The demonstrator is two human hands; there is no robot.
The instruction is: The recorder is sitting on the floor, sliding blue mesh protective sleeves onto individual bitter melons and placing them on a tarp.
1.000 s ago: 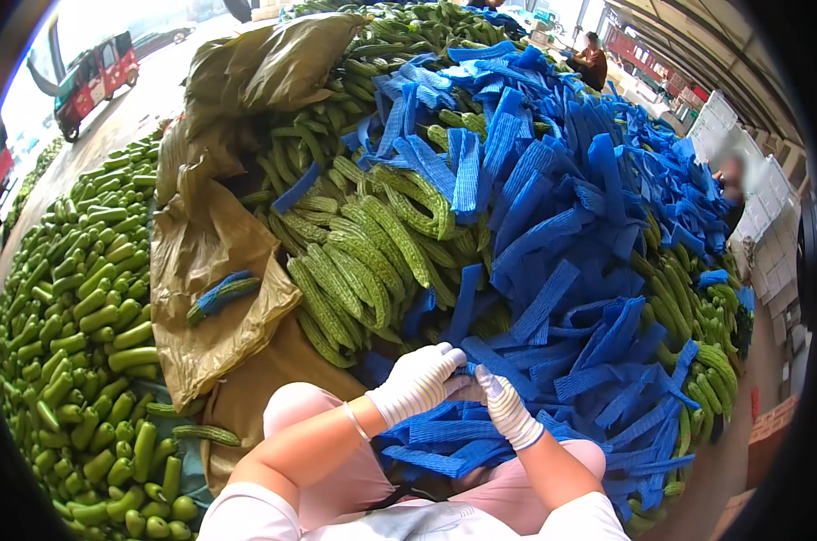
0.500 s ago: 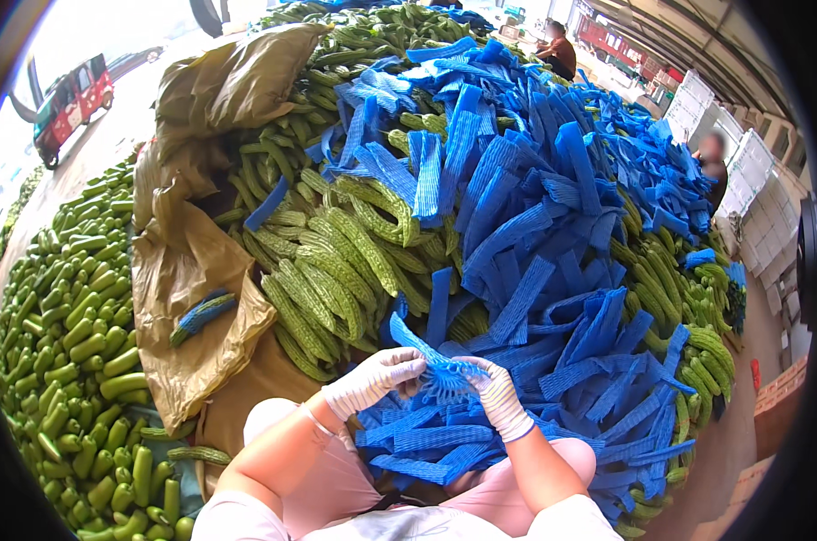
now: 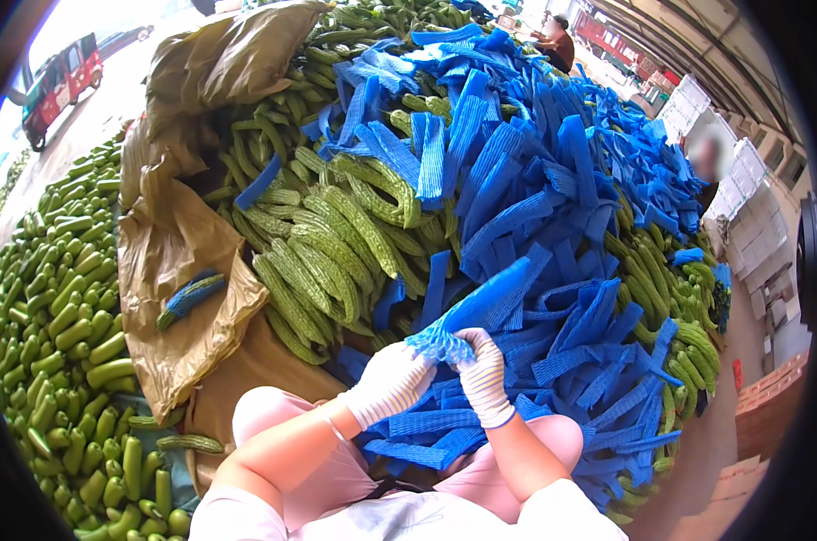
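Observation:
Both of my hands wear white striped gloves and meet in front of my knees. A blue foam net sleeve point(image 3: 482, 302) is stretched between them, its long flat end pointing up and to the right. My left hand point(image 3: 392, 380) grips the gathered mouth on its left side, and my right hand point(image 3: 482, 374) pinches the same mouth on its right. The thumbs are partly hidden by the netting. Just beyond lie green bitter melons point(image 3: 323, 261), long and bumpy. More loose blue sleeves point(image 3: 507, 171) are heaped beside and under my hands.
A brown plastic sheet point(image 3: 169, 261) runs down the left, with one sleeved melon point(image 3: 190, 298) on it. Past it spreads a heap of smooth green gourds point(image 3: 66, 316). White boxes point(image 3: 742, 180) stack at right. Two people sit beyond the pile; a red three-wheeler point(image 3: 61, 86) stands far left.
The sleeve's long end has swung from upper left to upper right. My left hand has turned and moved slightly down, and my right hand has shifted slightly left, both still on the sleeve.

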